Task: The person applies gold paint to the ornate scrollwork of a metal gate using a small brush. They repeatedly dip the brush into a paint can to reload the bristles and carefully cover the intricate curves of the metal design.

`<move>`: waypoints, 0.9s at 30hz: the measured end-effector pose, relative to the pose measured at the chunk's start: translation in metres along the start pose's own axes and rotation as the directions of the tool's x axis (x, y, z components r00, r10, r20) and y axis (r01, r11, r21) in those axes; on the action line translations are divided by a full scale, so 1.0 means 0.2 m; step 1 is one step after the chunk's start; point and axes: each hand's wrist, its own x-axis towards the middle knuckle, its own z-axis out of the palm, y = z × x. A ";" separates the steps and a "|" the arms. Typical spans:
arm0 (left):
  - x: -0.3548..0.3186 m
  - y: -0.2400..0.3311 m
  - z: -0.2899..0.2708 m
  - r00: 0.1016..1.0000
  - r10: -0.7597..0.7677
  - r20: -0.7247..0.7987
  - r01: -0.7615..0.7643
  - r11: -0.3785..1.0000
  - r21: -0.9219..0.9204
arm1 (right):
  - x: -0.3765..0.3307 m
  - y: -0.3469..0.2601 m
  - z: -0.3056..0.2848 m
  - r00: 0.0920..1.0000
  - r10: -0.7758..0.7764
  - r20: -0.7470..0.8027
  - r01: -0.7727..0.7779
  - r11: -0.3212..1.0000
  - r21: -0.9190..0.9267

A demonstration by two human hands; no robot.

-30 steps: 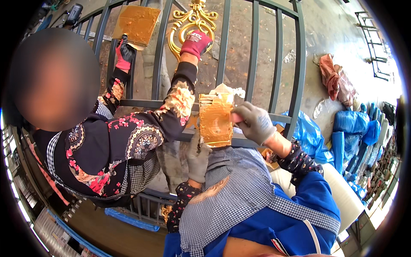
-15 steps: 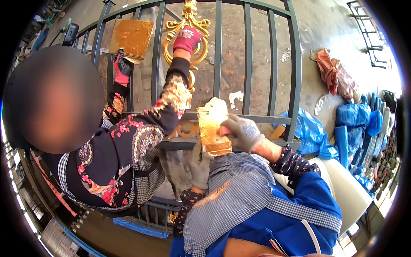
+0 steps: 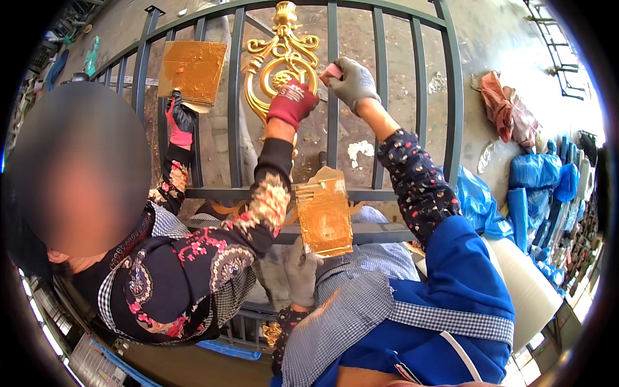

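Observation:
My left hand (image 3: pixel 300 272), in a grey glove, grips the lower left edge of a piece of cardboard (image 3: pixel 324 216) smeared with gold paint. Raised at the fence, my right hand (image 3: pixel 356 84) pinches a small pink sponge (image 3: pixel 331 73), just right of the gold scroll ornament (image 3: pixel 282 48). That ornament sits between upright bars of a dark grey metal fence panel (image 3: pixel 454 97). A co-worker's maroon-gloved hand (image 3: pixel 293 103) is at the ornament's lower part; what it holds is hidden. The co-worker's other hand (image 3: pixel 180 119) holds a second gold-smeared cardboard (image 3: pixel 193 71).
The co-worker (image 3: pixel 193 271) is close on my left, one arm crossing the fence in front of me. Blue plastic sheeting (image 3: pixel 480 206) and a pale roll (image 3: pixel 522 284) lie to the right. Reddish-brown sacks (image 3: pixel 506 109) rest on the floor beyond.
My right hand has moved from the cardboard up and away to the ornament, carrying the sponge. The co-worker's maroon-gloved hand has come lower on the ornament. My left hand keeps its grip on the cardboard.

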 end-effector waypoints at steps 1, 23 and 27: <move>0.00 0.01 0.01 1.000 0.003 -0.020 -0.002 1.000 0.016 | 0.05 0.00 0.03 1.000 0.009 -0.001 -0.009 1.000 0.002; 0.06 -0.02 0.00 0.998 -0.065 0.020 0.067 0.987 -0.143 | 0.23 0.07 0.31 0.985 -0.086 0.147 0.125 0.951 -0.281; 0.07 -0.03 0.01 0.996 -0.087 0.004 0.087 0.989 -0.121 | 0.25 0.11 0.33 0.968 -0.235 0.085 0.249 0.940 -0.235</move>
